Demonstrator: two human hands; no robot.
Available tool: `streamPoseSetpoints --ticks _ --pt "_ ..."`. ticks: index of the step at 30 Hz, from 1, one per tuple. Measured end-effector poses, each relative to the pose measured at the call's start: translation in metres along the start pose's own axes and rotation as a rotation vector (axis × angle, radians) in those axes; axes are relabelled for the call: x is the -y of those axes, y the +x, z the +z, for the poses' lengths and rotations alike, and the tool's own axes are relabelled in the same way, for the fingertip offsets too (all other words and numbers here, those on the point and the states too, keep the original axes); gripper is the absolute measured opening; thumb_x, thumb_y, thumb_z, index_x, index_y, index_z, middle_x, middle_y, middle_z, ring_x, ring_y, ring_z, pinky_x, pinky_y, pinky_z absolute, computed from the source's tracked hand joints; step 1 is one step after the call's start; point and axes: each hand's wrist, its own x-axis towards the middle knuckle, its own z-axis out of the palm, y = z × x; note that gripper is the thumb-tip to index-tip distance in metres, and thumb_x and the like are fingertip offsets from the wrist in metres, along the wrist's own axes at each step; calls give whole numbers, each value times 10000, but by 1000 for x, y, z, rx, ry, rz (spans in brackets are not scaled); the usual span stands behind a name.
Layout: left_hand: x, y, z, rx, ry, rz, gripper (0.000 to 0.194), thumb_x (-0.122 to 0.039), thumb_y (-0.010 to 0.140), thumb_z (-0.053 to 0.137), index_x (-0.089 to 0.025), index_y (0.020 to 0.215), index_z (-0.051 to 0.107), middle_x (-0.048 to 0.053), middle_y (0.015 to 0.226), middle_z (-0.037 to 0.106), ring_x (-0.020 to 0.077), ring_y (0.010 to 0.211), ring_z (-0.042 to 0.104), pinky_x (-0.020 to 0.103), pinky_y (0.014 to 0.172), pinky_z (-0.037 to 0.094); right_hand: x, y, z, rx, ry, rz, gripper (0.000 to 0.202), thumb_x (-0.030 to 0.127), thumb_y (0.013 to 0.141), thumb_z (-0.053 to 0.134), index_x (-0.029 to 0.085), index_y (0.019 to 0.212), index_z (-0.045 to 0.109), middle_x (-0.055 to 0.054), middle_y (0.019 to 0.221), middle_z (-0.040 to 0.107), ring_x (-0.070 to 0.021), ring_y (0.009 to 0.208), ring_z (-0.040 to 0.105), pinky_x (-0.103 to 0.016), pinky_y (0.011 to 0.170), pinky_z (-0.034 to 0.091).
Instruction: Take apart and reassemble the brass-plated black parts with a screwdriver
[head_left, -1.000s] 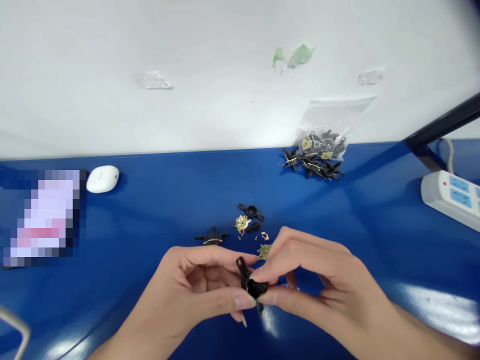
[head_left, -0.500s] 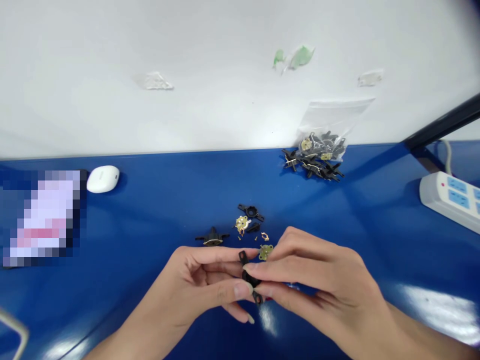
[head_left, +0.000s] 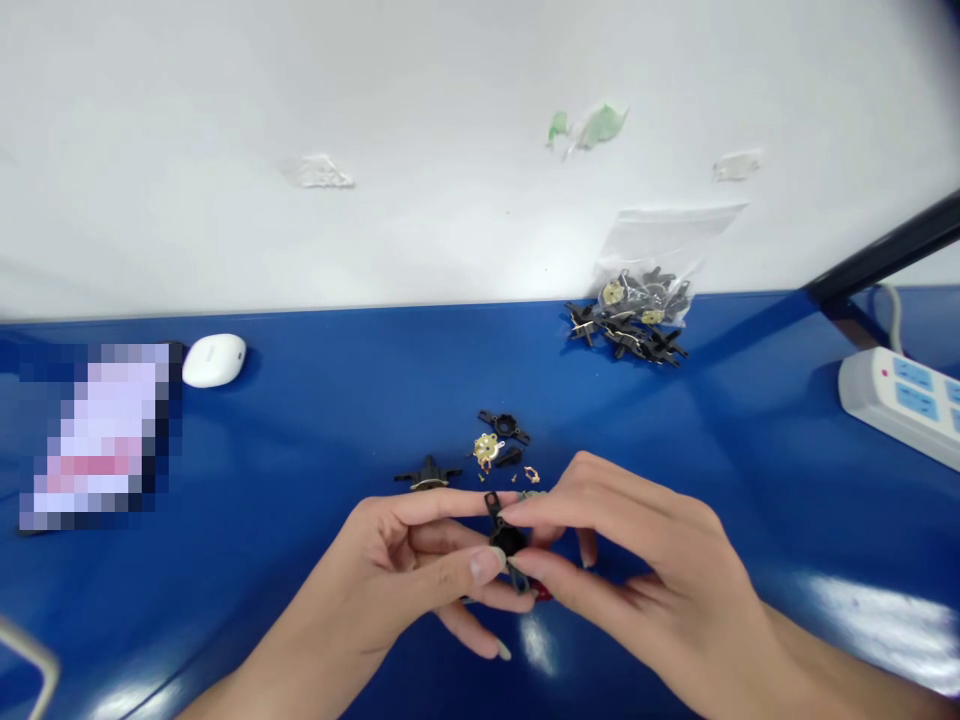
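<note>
1. Two hands meet low at centre over the blue bench [head_left: 300, 420]: left hand [head_left: 405, 575] and right hand [head_left: 637, 560], fingertips facing each other.
2. Small black part [head_left: 504, 538]: pinched between thumb and forefinger of both hands, each grip clenched on it, held just above the bench surface.
3. Loose pieces just beyond the hands at 12 o'clock: black ring bracket [head_left: 504, 425], brass disc [head_left: 486, 447], small brass clip [head_left: 532, 474]; assembled black piece [head_left: 428, 475] at 11 o'clock.
4. Clear bag of black and brass parts [head_left: 637, 300]: at 1 o'clock, leaning on the white wall, parts spilling onto the bench.
5. White oval case [head_left: 214, 360]: at 10 o'clock, well apart.
6. White power strip [head_left: 900, 400]: at 3 o'clock, near the bench edge.
</note>
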Motion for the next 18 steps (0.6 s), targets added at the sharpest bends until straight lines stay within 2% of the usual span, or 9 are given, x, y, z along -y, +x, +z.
streamPoseSetpoints --ticks 4,7,10,14,18 --pt "2 -1 -1 -16 -9 9 204 -312 952 1018 -277 1145 966 49 967 955 281 953 946 291 726 796 3 0 2 6 62 92 160 215 1069 800 238 1224 831 15 881 797 -109 748 746 -191 634 584" --pt "3 -3 -1 -53 28 11 266 -338 940 1028 -239 1174 953 74 965 954 308 950 946 306 718 796 5 -2 1 -17 80 198 139 228 1071 788 275 1197 823 39 858 773 -101 704 717 -203 638 581" --pt "3 -4 -1 -90 84 29 255 -338 946 1022 -222 1159 943 73 960 952 288 920 943 280 732 784 3 -5 -1 -77 85 290 124 264 1104 765 328 1198 813 38 935 789 -109 747 713 -210 669 596" --pt "0 -5 0 -121 142 47 202 -355 961 1006 -229 1106 945 61 970 946 260 910 924 273 730 781 -3 -5 -6 -92 100 303 141 259 1128 743 366 1191 809 44 977 780 -116 816 706 -215 728 603" --pt "0 -5 2 -135 175 67 204 -381 969 996 -234 1104 953 59 944 932 239 885 893 274 727 780 -4 -4 -8 -109 63 312 143 264 1131 746 386 1170 809 59 1005 786 -109 816 688 -209 722 589"
